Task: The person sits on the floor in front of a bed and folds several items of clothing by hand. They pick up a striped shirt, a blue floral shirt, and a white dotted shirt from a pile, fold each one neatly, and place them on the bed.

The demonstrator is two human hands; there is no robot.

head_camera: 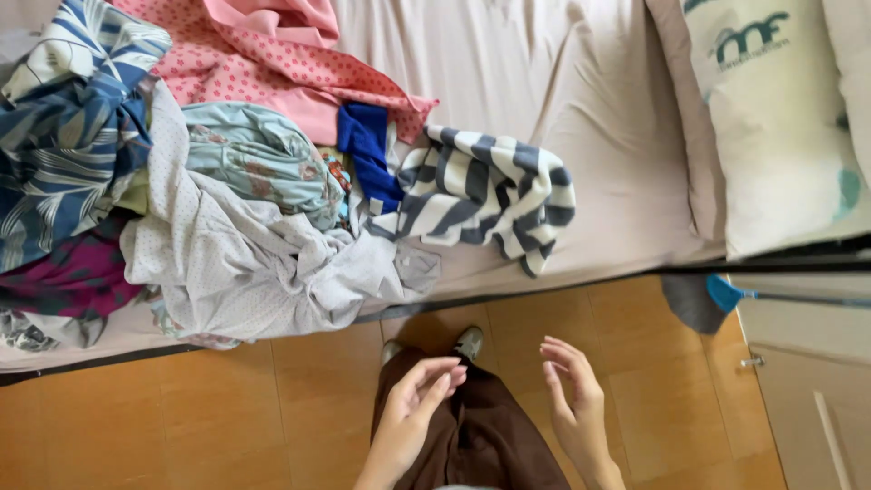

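hovering empty-handed beside a bed heaped with laundry

left hand [413, 404] and right hand [573, 399] hang open, fingers loosely curled, holding nothing, above brown trousers [476, 436] and the wooden floor [227, 408]. nearest clothes: a pale dotted garment [245, 263] at the bed's [617, 136] edge, a grey-and-white striped top [490, 191] just beyond.

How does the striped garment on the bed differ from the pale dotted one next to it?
The striped garment has bold dark grey and white bands; the pale dotted garment is light grey with tiny dots. The striped garment lies at the right end of the heap, mostly on bare sheet; the dotted one sits in the middle, hanging over the bed edge. The dotted one spreads wider. Both are crumpled and unfolded, and neither hand touches them.
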